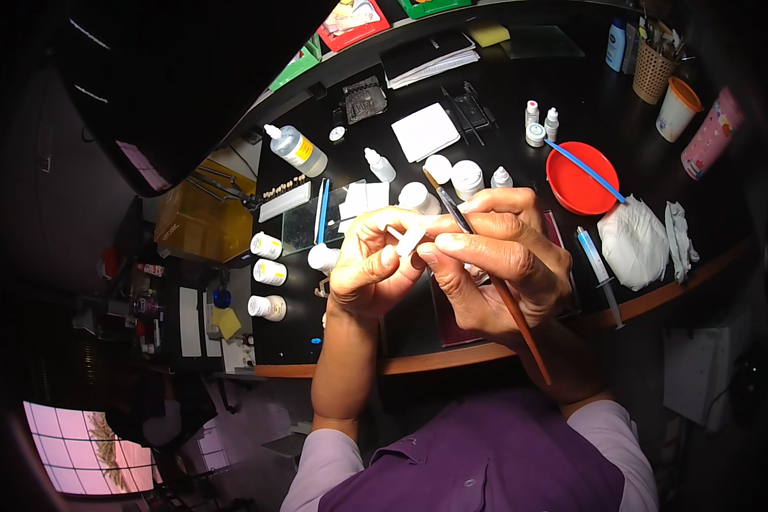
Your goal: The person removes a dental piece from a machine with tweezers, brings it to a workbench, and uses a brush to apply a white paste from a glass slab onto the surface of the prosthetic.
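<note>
Both my hands meet over the near side of the black table. My left hand is closed, pinching a small white piece between thumb and fingers; its exact kind is too small to make out. My right hand is wrapped round a thin brush with a reddish-brown handle. The brush slants, its bristle end up and to the left, its handle end down beside my right wrist. My right thumb and fingertips come close to the white piece; whether they touch it I cannot tell. White jars stand just beyond the hands.
Several yellow-labelled white bottles stand left, near a glass slab and large clear bottle. Rightward are a red bowl with a blue stick, a syringe and white tissue. A dark lamp-like shape looms upper left.
</note>
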Motion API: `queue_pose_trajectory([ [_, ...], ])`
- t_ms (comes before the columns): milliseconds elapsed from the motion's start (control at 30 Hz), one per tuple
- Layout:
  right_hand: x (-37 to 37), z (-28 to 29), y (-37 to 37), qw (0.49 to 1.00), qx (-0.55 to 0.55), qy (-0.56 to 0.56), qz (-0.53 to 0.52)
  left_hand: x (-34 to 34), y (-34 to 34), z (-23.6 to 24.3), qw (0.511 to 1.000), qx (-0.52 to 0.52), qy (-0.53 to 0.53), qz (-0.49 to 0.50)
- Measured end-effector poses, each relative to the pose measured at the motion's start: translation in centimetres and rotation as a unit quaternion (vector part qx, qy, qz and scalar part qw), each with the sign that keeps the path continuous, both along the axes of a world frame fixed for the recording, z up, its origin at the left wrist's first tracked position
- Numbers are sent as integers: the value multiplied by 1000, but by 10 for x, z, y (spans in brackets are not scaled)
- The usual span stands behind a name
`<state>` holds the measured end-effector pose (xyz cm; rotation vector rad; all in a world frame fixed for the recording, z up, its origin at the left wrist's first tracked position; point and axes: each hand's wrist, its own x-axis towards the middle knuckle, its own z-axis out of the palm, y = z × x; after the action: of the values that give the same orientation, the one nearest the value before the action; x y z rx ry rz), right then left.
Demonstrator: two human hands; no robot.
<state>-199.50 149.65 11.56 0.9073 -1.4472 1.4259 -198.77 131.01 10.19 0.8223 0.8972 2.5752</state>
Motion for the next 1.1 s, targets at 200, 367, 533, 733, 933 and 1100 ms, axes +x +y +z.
queue_pose_trajectory([
  [200, 0, -1, -2, 1000, -11, -10, 0, 1, 4, 0, 1000, 6, -3, 11],
  [367, 1, 1, -2, 1000, -16, -20, 0, 4, 2, -2, 998, -30, -27, 40],
  [533, 2, 1, -1, 999, -4, -33, 0, 4, 1, -2, 997, -51, -30, 57],
  [733, -1, 1, -4, 999, 0, -37, -7, 0, -7, -11, 996, -50, -38, 62],
  [933, 0, -1, -2, 999, -1, -38, 2, 4, 0, -5, 997, -42, -30, 56],
  [1100, 1, -4, 1, 999, -2, -32, -2, 7, 3, -5, 996, -49, -39, 70],
])
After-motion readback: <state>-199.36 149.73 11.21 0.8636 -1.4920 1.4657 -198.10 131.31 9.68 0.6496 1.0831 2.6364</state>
